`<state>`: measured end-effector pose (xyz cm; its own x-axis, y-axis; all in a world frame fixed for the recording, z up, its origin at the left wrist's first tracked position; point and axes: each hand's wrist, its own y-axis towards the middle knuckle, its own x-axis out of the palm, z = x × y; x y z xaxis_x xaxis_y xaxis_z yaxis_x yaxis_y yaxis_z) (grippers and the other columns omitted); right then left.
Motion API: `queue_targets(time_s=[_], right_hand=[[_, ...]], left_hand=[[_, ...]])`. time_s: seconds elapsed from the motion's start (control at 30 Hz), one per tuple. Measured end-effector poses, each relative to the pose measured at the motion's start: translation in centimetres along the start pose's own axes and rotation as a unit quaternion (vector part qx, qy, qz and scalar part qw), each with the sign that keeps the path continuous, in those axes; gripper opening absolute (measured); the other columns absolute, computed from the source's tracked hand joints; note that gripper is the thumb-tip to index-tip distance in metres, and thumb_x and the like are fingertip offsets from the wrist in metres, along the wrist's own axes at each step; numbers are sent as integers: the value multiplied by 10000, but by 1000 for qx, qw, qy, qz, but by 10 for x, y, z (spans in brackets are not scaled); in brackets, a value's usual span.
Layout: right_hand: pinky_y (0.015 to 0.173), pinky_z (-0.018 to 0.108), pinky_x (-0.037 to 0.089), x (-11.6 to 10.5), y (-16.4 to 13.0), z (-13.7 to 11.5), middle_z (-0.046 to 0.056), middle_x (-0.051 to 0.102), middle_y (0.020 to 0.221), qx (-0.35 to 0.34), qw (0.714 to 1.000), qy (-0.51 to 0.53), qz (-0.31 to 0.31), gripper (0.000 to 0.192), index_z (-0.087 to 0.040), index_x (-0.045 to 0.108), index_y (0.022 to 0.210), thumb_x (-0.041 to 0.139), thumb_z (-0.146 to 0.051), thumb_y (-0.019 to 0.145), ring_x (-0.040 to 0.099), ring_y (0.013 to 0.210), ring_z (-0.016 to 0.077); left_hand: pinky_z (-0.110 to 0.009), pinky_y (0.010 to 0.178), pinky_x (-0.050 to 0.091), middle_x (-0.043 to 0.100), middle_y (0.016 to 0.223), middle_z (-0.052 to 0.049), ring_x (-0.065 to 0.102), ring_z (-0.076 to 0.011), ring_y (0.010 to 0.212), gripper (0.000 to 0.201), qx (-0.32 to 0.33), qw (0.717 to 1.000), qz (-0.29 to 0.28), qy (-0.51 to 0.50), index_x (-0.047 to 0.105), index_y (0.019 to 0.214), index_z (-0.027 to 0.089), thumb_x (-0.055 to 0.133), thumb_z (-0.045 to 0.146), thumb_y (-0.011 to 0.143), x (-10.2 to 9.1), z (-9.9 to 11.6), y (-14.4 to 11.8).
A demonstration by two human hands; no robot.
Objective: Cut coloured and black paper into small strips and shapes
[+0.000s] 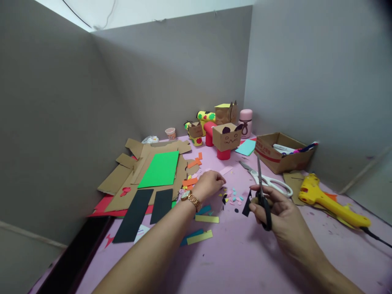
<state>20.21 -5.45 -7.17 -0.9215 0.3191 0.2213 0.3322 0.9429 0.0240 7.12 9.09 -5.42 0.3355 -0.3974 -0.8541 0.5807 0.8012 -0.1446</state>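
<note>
Grey partition walls enclose our pink table (239, 261). From the head view, our right hand (283, 216) grips black-handled scissors (262, 192) and a black paper scrap (246, 206); our left hand (210, 183) curls narrowly over small coloured paper bits (234, 196).

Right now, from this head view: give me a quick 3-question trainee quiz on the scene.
1. True or false: the right hand holds black scissors.
2. What colour sheet lies on the cardboard? A red, B green, C white.
3. The yellow ____ gun lies right of the white scissors.

Key: 1 true. 2 B. 3 glue. Extra: the left hand rests by paper scraps and seems to hold nothing.
</note>
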Motion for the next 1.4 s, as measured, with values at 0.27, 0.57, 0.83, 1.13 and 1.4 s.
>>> queue_targets(time_s=[0.27,0.57,0.83,1.13,1.4], right_hand=[[462,205,315,4,-1,-2,-57,579,609,-10,1000,10,-7,394,-190,584,994,736,-174,630,443,502,96],[454,203,294,2,1,-5,-69,558,576,-19,1000,23,-1,391,-191,583,1005,725,-178,640,405,474,88],[447,203,293,3,2,0,-76,556,575,-18,999,39,-4,370,-208,583,990,735,-191,653,403,457,85],[505,215,393,18,-18,11,-54,599,635,7,997,30,-67,350,-211,605,980,760,-217,666,519,540,112],[455,203,346,22,-27,17,-60,553,628,36,994,-7,-101,347,-233,542,1033,711,-323,743,420,495,99]], left_hand=[[-396,762,524,607,1104,-68,614,-202,904,267,-26,999,-8,-40,570,1102,163,543,310,880,-6,5,11],[-408,776,520,593,1136,-73,607,-213,932,288,-36,996,18,-80,559,1127,166,549,309,877,2,6,17],[-284,695,465,651,821,-44,597,-166,774,287,10,976,83,-203,629,864,146,420,342,891,2,21,-46],[-229,542,342,553,654,9,454,-95,552,244,-36,842,44,-536,570,765,142,639,370,710,61,27,-132],[-234,549,365,592,568,9,492,-92,511,216,-93,776,103,-616,579,658,147,672,341,679,56,23,-137]])
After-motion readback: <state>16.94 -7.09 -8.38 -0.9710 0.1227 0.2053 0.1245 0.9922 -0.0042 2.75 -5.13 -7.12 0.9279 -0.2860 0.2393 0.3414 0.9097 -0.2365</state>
